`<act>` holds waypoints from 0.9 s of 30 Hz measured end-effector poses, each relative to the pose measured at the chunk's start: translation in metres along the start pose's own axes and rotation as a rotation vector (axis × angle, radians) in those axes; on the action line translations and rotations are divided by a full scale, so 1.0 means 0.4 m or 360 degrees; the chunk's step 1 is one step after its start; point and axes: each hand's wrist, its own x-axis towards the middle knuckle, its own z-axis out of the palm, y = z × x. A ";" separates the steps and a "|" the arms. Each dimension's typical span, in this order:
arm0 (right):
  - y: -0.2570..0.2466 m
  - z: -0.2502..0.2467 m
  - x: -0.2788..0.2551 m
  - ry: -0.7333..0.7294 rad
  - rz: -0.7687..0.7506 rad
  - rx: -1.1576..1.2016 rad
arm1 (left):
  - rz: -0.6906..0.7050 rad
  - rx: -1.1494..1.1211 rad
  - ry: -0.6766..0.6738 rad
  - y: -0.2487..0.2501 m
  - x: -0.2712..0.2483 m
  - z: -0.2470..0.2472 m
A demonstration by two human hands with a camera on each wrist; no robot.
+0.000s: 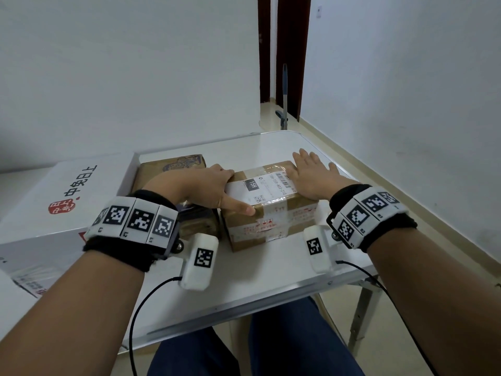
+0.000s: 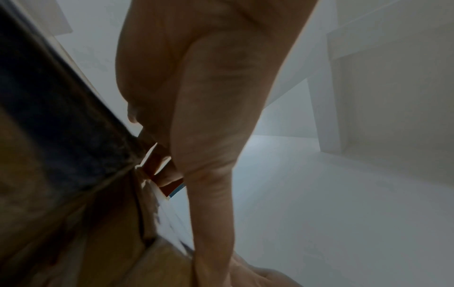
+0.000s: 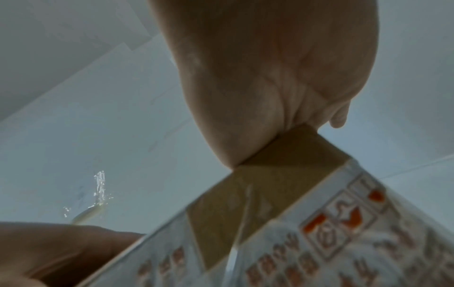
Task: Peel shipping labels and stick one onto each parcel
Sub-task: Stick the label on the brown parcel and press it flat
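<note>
Both my hands, left (image 1: 206,185) and right (image 1: 311,177), press flat, gripping nothing, smoothing the label (image 1: 260,189) onto the parcel (image 1: 271,213); next, I'd peel another.

The head camera is sitting up high and looking forward and down at the white table (image 1: 271,272), so it is seeing both arms. The left wrist camera is looking along the left hand (image 2: 196,97) from very close. The right wrist camera is looking up along the right hand (image 3: 270,77), also very close. All three views are sharing the brown parcel (image 1: 271,213) with its printed tape (image 3: 343,242).
</note>
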 end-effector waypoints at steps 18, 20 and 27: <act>-0.129 0.030 0.027 -0.0002 -0.0232 -0.0108 | -0.0012 0.0166 0.0242 -0.021 -0.015 0.043; -0.134 0.033 0.027 -0.0010 -0.0222 -0.0134 | 0.0007 0.0148 0.0315 -0.024 -0.006 0.052; -0.160 0.045 0.005 -0.0034 -0.0228 -0.0230 | 0.0054 0.0157 0.0328 -0.041 0.011 0.055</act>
